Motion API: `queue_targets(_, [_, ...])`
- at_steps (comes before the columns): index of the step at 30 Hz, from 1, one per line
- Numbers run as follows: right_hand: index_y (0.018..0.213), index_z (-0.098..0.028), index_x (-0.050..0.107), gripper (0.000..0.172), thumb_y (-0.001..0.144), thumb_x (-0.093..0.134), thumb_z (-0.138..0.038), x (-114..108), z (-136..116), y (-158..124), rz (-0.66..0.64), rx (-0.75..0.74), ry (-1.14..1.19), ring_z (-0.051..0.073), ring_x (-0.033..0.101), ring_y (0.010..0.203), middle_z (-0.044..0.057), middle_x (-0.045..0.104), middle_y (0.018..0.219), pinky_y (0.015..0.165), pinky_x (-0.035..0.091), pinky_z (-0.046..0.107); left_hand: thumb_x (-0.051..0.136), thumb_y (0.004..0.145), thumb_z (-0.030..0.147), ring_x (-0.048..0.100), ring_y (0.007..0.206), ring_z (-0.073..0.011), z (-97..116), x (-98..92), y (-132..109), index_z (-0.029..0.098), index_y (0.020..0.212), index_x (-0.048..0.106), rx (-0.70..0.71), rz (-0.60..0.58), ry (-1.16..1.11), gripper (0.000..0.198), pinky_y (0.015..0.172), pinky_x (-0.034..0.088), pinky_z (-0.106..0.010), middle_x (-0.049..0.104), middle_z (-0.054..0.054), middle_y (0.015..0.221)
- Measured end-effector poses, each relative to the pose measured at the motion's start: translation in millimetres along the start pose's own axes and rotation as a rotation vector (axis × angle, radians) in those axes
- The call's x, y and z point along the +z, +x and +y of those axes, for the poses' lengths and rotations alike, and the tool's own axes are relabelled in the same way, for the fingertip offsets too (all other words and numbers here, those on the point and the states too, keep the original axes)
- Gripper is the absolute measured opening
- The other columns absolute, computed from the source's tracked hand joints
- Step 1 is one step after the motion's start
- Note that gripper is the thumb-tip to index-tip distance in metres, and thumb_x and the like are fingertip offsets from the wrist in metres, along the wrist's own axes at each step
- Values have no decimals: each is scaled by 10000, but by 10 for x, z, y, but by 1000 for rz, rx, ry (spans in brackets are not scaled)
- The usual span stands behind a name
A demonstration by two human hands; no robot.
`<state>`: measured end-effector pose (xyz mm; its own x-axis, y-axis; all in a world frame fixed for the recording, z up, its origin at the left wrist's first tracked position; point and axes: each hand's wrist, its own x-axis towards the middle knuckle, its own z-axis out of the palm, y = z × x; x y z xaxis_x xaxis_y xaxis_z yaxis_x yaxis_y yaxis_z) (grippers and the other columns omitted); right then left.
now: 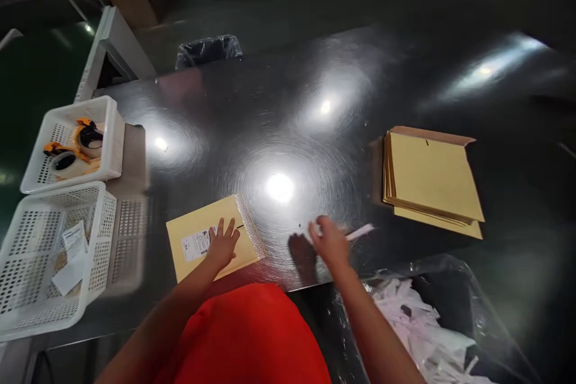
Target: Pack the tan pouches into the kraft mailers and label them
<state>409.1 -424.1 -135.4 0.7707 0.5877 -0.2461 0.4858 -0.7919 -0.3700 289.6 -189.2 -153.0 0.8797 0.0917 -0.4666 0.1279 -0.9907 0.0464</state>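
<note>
A yellow padded envelope [193, 222] lies on the dark shiny table, its bubble-lined flap [249, 222] open towards the right. A white printed label [196, 245] is stuck on it. My left hand [224, 246] rests on the envelope with the fingers spread, partly over the label's edge. To the right of the envelope, my right hand [330, 243] is raised above the table and somewhat blurred. It is closed on a thin white paper strip [360, 232], whose end sticks out to the right.
A stack of yellow padded envelopes [432, 177] sits at the right. Below it hangs a clear-bagged bin of white paper strips [405, 318]. At the left are a white basket with tape dispensers [112, 132] and another with papers [96, 258]. A lined bin [209, 51] stands beyond the table.
</note>
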Motion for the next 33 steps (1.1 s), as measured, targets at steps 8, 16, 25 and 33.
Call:
queue_targets(8, [1047, -187, 584, 275, 985, 344, -306, 386, -683, 501, -142, -7, -23, 185, 647, 793, 82, 695, 983, 644, 390, 251, 716, 759, 356, 16, 1464, -372, -63, 112, -20, 300, 1470, 300, -23, 54, 0, 826, 1072, 207, -712, 44, -37, 1610])
queue_targets(16, [1043, -132, 599, 288, 983, 359, -279, 319, -628, 589, -211, -67, -77, 176, 640, 793, 97, 701, 916, 653, 387, 234, 710, 756, 422, 3, 1471, -331, -126, 188, -21, 267, 1518, 156, -47, 95, -47, 955, 1116, 136, -676, 75, -52, 1603])
queue_targets(25, [959, -138, 637, 202, 926, 443, -185, 594, -1012, 478, -162, -298, -158, 187, 605, 738, 98, 678, 886, 633, 390, 272, 684, 666, 649, -51, 1453, -396, -166, 380, 10, 147, 1523, 51, -281, 187, -80, 1178, 1096, 95, -692, -9, -175, 1591])
queue_targets(33, [1117, -52, 544, 332, 948, 262, -94, 416, -1334, 1722, 73, -304, -214, 206, 485, 996, 126, 540, 1096, 855, 353, 347, 731, 588, 664, -115, 1442, -408, -161, 447, 34, 174, 1523, 35, -294, 170, -56, 1265, 1090, 57, -701, 12, -168, 1594])
